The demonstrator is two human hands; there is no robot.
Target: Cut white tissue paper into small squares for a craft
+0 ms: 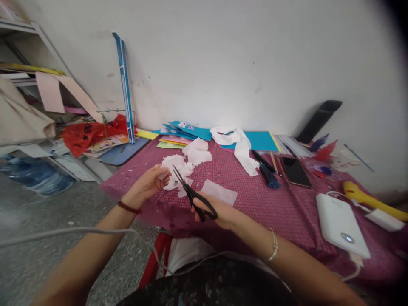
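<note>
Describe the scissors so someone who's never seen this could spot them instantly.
Start at the red checked tablecloth. Along its near edge, the person's right hand holds the scissors, tips pointing toward the white paper scraps. Their black looped handles and slim, parted blades set them apart from those pale scraps.

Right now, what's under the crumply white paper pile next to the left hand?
The red checked tablecloth shows around the white paper pile, so that's probably underneath. Whatever is right beneath the middle is covered, so I can't see it.
</note>
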